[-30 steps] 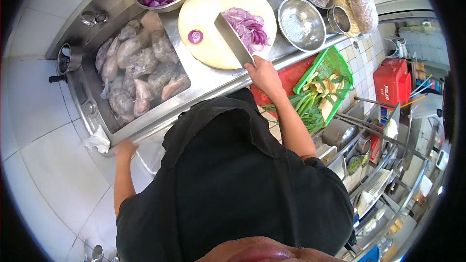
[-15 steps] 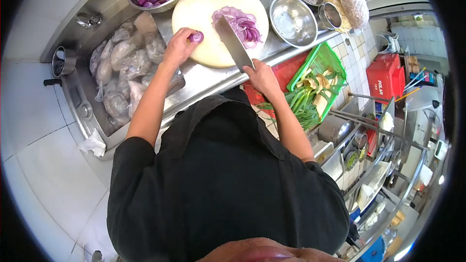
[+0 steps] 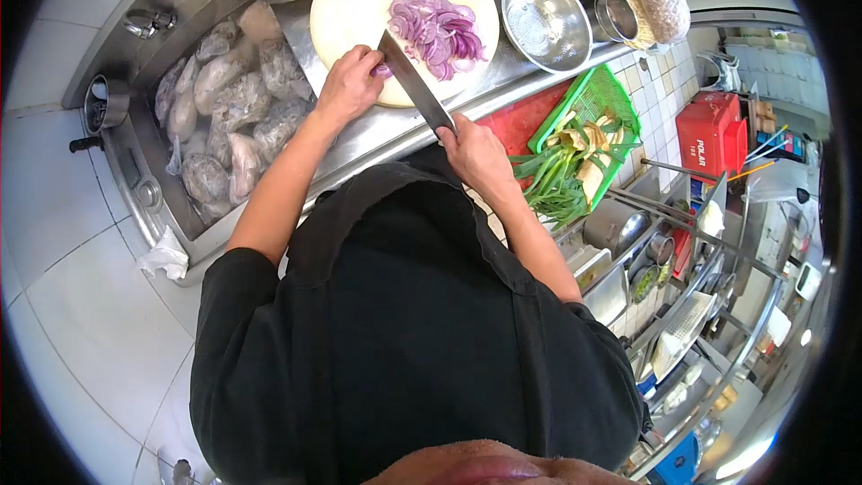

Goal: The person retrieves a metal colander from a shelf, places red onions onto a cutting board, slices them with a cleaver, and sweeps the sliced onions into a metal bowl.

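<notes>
Purple onion piece (image 3: pixel 383 70) sits on the cutting board's (image 3: pixel 346 0) near side, pinched by left hand's (image 3: pixel 351 84) fingers. Right hand's (image 3: pixel 476 154) fingers wrap the cleaver (image 3: pixel 417 85) handle just off board's near edge. Sliced onion (image 3: pixel 437 31) lies right of board's centre.

Clothing: black shirt (image 3: pixel 422 377), short-sleeved, matte cloth | Left sleeve (image 3: pixel 235 292): loose, black, ending near the elbow | Right sleeve (image 3: pixel 612 368): the same black | Apron (image 3: pixel 314 247): dark, soft, with a curved, wavy edge | Strap (image 3: pixel 530 368): a broad dark band running up the chest | Forearms (image 3: pixel 287 189): bare
</notes>
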Demonstrator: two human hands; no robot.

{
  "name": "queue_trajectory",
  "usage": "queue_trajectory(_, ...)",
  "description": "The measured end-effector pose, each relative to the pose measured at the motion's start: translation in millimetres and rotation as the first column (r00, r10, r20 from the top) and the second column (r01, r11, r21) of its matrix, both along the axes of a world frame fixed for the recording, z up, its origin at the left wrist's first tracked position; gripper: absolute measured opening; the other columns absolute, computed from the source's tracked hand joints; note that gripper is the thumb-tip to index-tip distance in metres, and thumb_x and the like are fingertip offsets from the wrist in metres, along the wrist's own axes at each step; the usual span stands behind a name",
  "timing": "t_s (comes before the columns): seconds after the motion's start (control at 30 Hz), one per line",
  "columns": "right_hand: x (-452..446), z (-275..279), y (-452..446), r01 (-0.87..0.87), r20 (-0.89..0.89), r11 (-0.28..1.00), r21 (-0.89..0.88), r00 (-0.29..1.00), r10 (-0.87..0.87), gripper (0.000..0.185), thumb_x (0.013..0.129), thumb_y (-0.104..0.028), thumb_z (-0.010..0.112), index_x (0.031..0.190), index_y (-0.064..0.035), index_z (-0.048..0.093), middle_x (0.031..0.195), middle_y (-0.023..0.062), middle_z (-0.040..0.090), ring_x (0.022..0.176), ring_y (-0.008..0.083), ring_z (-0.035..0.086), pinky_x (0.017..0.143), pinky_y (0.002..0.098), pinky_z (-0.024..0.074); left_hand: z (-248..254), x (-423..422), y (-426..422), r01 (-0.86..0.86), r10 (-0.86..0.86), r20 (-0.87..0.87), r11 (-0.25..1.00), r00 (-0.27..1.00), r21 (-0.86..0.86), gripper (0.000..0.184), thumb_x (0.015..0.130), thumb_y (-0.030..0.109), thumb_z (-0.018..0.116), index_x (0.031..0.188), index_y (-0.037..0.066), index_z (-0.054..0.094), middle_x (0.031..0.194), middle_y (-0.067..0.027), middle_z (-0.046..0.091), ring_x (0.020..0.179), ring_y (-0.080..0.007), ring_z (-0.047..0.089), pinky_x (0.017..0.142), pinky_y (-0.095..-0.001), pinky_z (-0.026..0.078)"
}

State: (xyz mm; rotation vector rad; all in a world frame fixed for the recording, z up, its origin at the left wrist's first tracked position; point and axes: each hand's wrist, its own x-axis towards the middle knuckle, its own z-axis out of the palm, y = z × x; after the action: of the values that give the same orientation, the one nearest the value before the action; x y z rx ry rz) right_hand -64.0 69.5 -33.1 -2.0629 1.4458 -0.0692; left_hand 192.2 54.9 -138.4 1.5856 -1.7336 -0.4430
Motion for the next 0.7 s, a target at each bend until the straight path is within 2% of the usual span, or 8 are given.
queue_trajectory(0.1,4,-17,2,-0.038,-0.057,0.999,-0.017,0.998,0.037,0.028,0.101,-0.026,0.059,0.102,0.0024,0.061,0.085,0.0289,0.07,0.084,0.0506,0.069,0.078,0.0608,0.0541,-6,-4,-1,-0.024,0.026,0.021,0.998,0.999,-0.064,0.031,0.084,0.006,0.073,0.113,-0.001,0.066,0.107,-0.0163,0.064,0.097,-0.0372,0.065,0.085,-0.0432,0.054)
queue_trajectory(0.2,25,-51,-9,-0.078,-0.033,0.996,-0.049,0.997,0.076,0.03,0.101,-0.025,0.058,0.105,0.0044,0.062,0.087,0.0282,0.071,0.086,0.0497,0.069,0.08,0.0593,0.0554,-9,-4,0,-0.006,0.003,-0.042,0.998,0.999,-0.058,0.032,0.08,0.005,0.073,0.11,0.002,0.067,0.105,-0.0173,0.063,0.096,-0.0386,0.064,0.086,-0.0463,0.052)
queue_trajectory(0.33,18,-52,-38,-0.022,-0.001,0.984,0.178,1.0,0.022,0.038,0.101,-0.032,0.058,0.108,0.0038,0.065,0.099,0.0326,0.07,0.1,0.0499,0.067,0.09,0.0585,0.0525,-2,-15,-1,-0.046,0.041,-0.05,0.993,0.998,-0.111,0.03,0.077,0.008,0.076,0.105,0.003,0.066,0.098,-0.0129,0.062,0.099,-0.0361,0.062,0.088,-0.0484,0.048)
queue_trajectory(0.37,9,-57,-45,0.035,0.024,0.966,0.254,0.999,-0.042,0.041,0.102,-0.035,0.056,0.109,0.004,0.066,0.103,0.0342,0.069,0.104,0.0509,0.066,0.092,0.0586,0.0505,-16,-13,-5,-0.018,0.015,-0.062,0.999,0.998,-0.051,0.033,0.078,0.011,0.076,0.109,0.004,0.066,0.102,-0.0129,0.062,0.102,-0.0357,0.062,0.089,-0.0492,0.047)
queue_trajectory(0.47,-6,-45,-52,0.064,-0.017,0.99,0.128,0.998,-0.062,0.042,0.102,-0.036,0.056,0.11,0.0048,0.066,0.102,0.0344,0.069,0.104,0.0517,0.066,0.091,0.0585,0.0507,-3,-12,-10,0.067,-0.067,0.113,0.998,0.991,-0.004,0.035,0.079,0.013,0.075,0.112,0.005,0.066,0.105,-0.0136,0.062,0.103,-0.0355,0.062,0.09,-0.049,0.046)
queue_trajectory(0.5,-6,-39,-53,0.076,-0.051,0.992,0.102,0.996,-0.071,0.041,0.102,-0.035,0.057,0.109,0.0043,0.066,0.099,0.0338,0.07,0.101,0.0514,0.066,0.089,0.0588,0.0513,-4,-12,-9,0.054,-0.066,0.186,0.996,0.98,0.071,0.035,0.077,0.015,0.075,0.11,0.005,0.067,0.104,-0.0124,0.063,0.103,-0.0348,0.062,0.093,-0.0495,0.046)
queue_trajectory(0.6,-4,-20,-46,0.047,-0.08,0.997,0.066,0.996,-0.041,0.039,0.101,-0.034,0.058,0.108,0.0038,0.066,0.094,0.033,0.07,0.097,0.0511,0.068,0.087,0.0597,0.0519,0,-14,-5,-0.032,0.027,-0.03,0.988,0.999,-0.15,0.026,0.077,0.01,0.073,0.101,0.005,0.067,0.1,-0.0103,0.063,0.1,-0.0335,0.061,0.092,-0.0482,0.047)
queue_trajectory(0.7,-2,-26,-32,-0.007,-0.073,1.0,0.022,0.997,0.008,0.035,0.1,-0.03,0.059,0.109,0.0027,0.066,0.09,0.0317,0.07,0.092,0.0495,0.069,0.084,0.0595,0.0535,8,-4,2,0.108,-0.115,-0.081,0.99,0.99,-0.087,0.02,0.079,0.005,0.07,0.098,0.005,0.064,0.099,-0.0108,0.062,0.098,-0.0334,0.061,0.091,-0.0456,0.049)
